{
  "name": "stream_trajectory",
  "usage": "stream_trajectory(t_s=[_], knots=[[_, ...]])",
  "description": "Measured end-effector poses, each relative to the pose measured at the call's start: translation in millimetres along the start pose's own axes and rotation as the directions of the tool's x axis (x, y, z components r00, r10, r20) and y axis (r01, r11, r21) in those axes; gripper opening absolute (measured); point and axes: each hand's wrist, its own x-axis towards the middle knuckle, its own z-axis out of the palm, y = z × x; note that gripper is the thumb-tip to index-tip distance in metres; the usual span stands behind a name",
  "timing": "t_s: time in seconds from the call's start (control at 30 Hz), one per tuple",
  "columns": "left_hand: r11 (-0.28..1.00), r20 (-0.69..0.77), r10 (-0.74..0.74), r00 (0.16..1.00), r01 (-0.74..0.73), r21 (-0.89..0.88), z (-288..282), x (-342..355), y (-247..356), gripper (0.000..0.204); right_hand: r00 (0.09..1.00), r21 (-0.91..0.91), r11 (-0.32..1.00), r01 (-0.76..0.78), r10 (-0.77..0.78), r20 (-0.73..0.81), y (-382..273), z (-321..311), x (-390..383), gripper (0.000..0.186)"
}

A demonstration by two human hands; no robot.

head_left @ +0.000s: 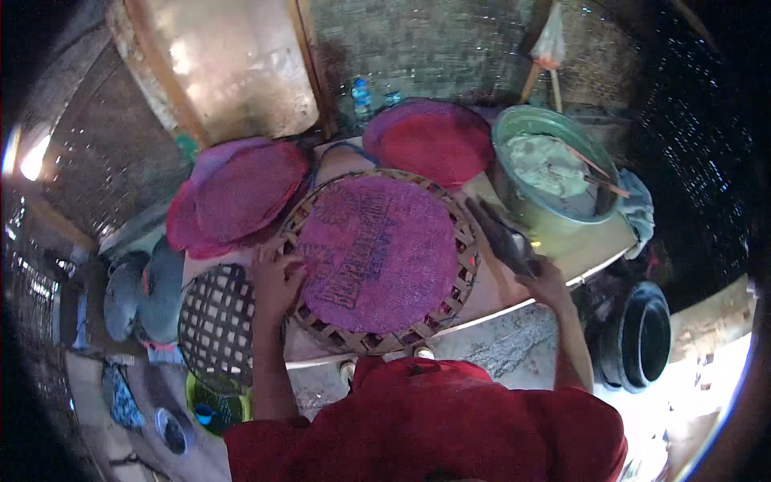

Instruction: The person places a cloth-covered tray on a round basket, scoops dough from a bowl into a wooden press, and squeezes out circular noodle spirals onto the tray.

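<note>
Lying on an openwork bamboo tray (384, 343) on the table (491, 287), a round purple cloth (418, 265) bears dark printed lettering. The left hand (275, 279) curls beside the tray's rim, apart from the right hand (548, 283), which touches a long dark object (510, 243); I cannot tell whether either grips. Beyond, a green basin (518, 199) holds pale paste (542, 165).

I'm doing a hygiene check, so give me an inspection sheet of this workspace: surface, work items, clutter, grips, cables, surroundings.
Surface: pale table, partly covered.
Work items: printed pink-purple disc on slatted round tray.
Clutter: pink-red rounds at left and behind; green tub holding pale mixture.
Left grip: at the tray's left rim, contact unclear.
Right grip: at a dark object, hold unclear.
Cables: none made out; blue cord-like loop behind the tray.
Surroundings: woven wall; black pots at right.
</note>
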Motion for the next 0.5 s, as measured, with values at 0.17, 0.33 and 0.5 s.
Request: stream_trajectory(t_s=[0.17,0.33,0.5], knots=[[0.979,-0.081,-0.033,0.996,0.048,0.197,-9,-13,15,0.036,0.988,0.447,0.887,-0.116,0.057,0.143,-8,-72,-41,0.057],[0.307,-0.234,0.062,0.970,-0.242,-0.921,-60,47,101,0.064,0.917,0.700,0.701,-0.136,-0.177,0.356,-59,-102,-53,0.067],[-0.284,-0.186,0.151,0.971,-0.138,-0.949,-112,78,157,0.077,0.735,0.843,0.416,-0.341,-0.442,0.514,-130,-42,-27,0.080]])
